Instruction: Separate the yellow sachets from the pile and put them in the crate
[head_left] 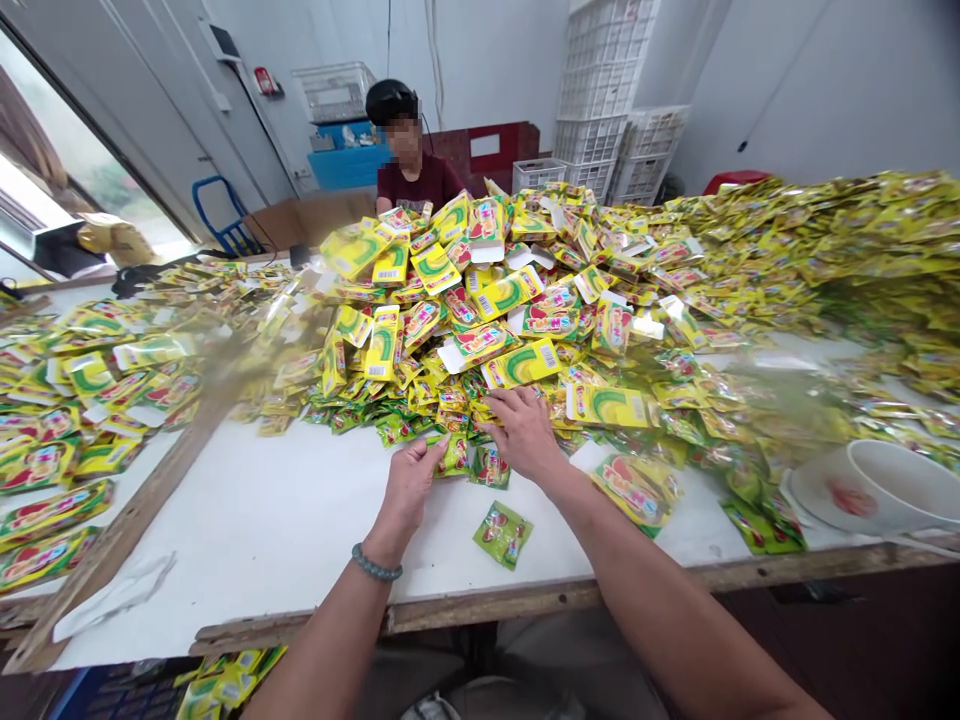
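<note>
Head view: left hand [409, 487] has its grip pinched on a small glossy green-and-yellow foil sachet [455, 456] at the near edge of a crinkly heap of yellow packets [525, 300]. Right hand [525, 432] lies flat on the heap, grip open and holding nothing. Another square sachet [502, 534] lies alone on the smooth white worktop [285, 520].

I find no legible wording: red lettering on yellow-green foil packets [502, 533] is blurred, and yellow cardboard cards [523, 363] show only barcodes.
</note>
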